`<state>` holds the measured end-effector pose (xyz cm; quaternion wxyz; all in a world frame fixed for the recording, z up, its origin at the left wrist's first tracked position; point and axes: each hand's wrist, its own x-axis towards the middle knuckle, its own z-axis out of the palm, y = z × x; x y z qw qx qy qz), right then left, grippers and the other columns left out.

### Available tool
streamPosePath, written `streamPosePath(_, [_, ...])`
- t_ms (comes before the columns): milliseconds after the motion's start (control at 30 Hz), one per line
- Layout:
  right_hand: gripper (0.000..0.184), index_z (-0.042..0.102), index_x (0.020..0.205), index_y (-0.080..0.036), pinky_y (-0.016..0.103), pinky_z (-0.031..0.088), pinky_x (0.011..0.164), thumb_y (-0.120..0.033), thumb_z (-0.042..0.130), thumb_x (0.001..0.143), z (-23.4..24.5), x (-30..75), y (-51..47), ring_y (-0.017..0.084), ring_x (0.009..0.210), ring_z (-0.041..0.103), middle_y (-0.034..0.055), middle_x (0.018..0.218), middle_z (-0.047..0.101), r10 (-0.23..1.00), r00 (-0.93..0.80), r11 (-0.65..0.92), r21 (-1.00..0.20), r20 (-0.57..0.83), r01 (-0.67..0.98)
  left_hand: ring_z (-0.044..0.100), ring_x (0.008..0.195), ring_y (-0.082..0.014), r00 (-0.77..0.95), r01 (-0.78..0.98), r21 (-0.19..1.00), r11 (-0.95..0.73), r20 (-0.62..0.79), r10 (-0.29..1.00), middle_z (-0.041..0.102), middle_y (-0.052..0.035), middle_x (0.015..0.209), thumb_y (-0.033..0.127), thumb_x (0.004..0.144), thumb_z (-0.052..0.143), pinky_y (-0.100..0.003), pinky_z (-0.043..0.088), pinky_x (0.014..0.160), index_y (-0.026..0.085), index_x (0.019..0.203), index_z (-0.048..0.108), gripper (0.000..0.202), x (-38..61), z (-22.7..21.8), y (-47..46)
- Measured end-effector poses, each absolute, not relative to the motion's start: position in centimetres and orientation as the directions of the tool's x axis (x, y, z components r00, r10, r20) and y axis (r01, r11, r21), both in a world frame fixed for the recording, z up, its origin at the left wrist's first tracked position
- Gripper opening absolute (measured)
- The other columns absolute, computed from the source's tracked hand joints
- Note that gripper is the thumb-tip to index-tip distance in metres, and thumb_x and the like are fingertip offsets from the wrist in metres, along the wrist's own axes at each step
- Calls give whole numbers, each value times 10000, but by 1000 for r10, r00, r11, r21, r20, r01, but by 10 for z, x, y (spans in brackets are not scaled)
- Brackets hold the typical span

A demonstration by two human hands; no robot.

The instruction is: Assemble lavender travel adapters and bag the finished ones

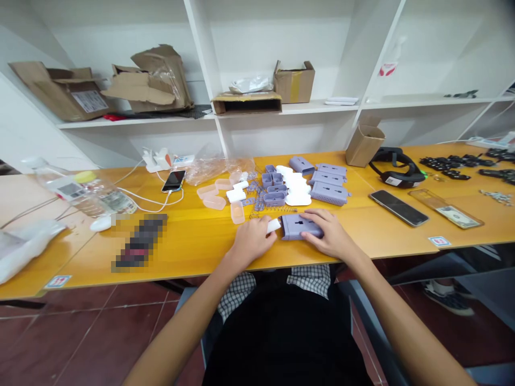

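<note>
My left hand point(253, 237) is closed on a small white plastic piece point(273, 225), which points to the right out of its fingers. Just beside that piece, a purple-grey plastic housing point(293, 227) with a dark slot lies near the table's front edge. My right hand point(330, 234) grips the housing's right end, fingers on top and thumb at the near side. Behind the hands lie white plastic parts point(296, 190), small purple-grey cups point(274, 199), metal springs point(259, 199) and more purple-grey housings point(329, 193). Clear pinkish trays point(214, 201) sit left of them.
On the left are a phone on a cable point(174, 181), plastic bottles point(86, 187) and a white mouse-like object point(100, 223). To the right lie another phone point(399, 207), a phone case point(446, 208) and a black headset point(398, 170). Shelves with cardboard boxes point(295, 83) stand behind.
</note>
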<state>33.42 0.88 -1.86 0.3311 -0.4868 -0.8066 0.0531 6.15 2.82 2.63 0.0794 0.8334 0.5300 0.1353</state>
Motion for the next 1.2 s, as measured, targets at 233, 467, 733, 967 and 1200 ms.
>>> streamPosePath(233, [725,576,1548,-326,625,474,1188,-414,814,869,-19,338,7,389,1390,595,127,1499,607,860,-285,482,-487,424,728,557,673,-180,392,640,639,-426,205,897,606,-9,722,389,940,661,-313,406,663,188,860,758,237,54,15,36])
streamPosePath(467, [831,547,1586,-267,564,543,1142,-306,807,798,-17,341,5,373,1293,620,137,1391,547,848,-180,478,-574,498,665,728,847,-225,288,230,950,-210,140,947,752,-60,942,389,895,729,-356,556,804,182,1202,653,378,56,-2,37])
streamPosePath(733, [734,592,1500,-311,594,498,1181,-238,806,801,-14,342,3,385,1365,583,135,1444,527,814,-257,556,-572,520,604,780,882,-234,353,98,987,-130,88,931,770,-33,959,422,856,819,-386,597,842,238,1116,500,451,56,-2,36])
streamPosePath(967, [783,551,1550,-334,587,515,1163,-245,812,817,-15,343,4,367,1320,631,113,1428,594,816,-300,565,-577,494,589,759,947,-221,358,87,975,-206,162,919,752,-64,1020,375,895,777,-356,600,851,209,1182,608,373,56,-2,35])
streamPosePath(1200, [793,542,1573,-344,606,508,1179,-283,839,840,-16,343,5,369,1360,622,119,1477,586,815,-314,570,-575,488,586,745,790,-186,341,23,991,-129,113,933,731,-19,939,454,840,850,-304,588,711,229,1056,500,469,57,-3,35])
